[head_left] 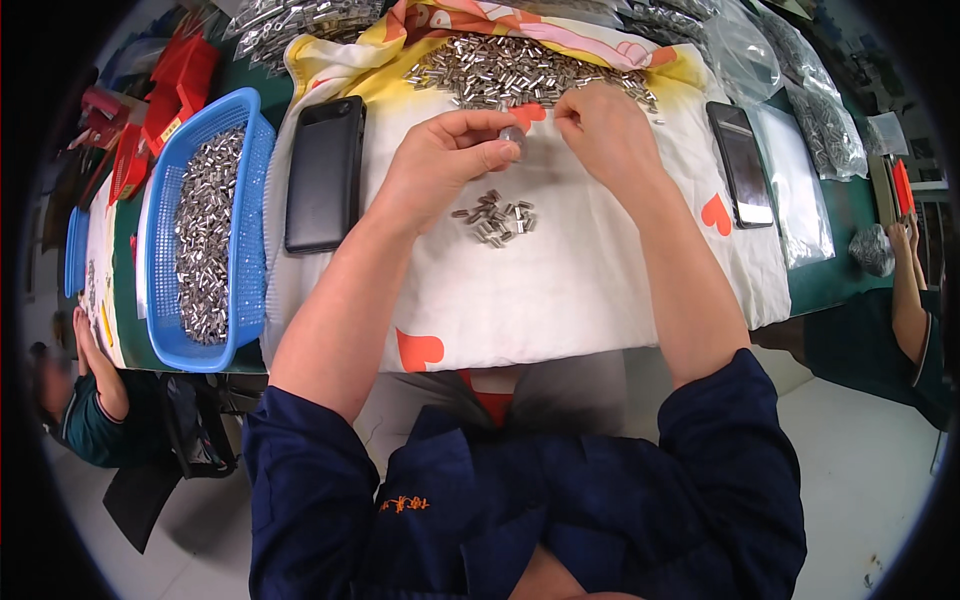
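Note:
My left hand (447, 162) is closed in a pinch, with a small grey rounded piece (513, 138) between thumb and forefinger. Just to its right, my right hand (608, 135) has its fingers curled together at the near edge of a big heap of short metal cylinders (500, 72). What those fingertips hold, if anything, is hidden. Below and between the hands, a small pile of similar metal cylinders (497, 220) lies on a white cloth (560, 290) printed with hearts.
A blue plastic basket (250, 230) of metal cylinders stands at the left, beside a black case (325, 175). To the right lie a dark phone (740, 165) and clear plastic bags (795, 190). Bagged metal parts (825, 125) sit farther back. Other people work at both sides.

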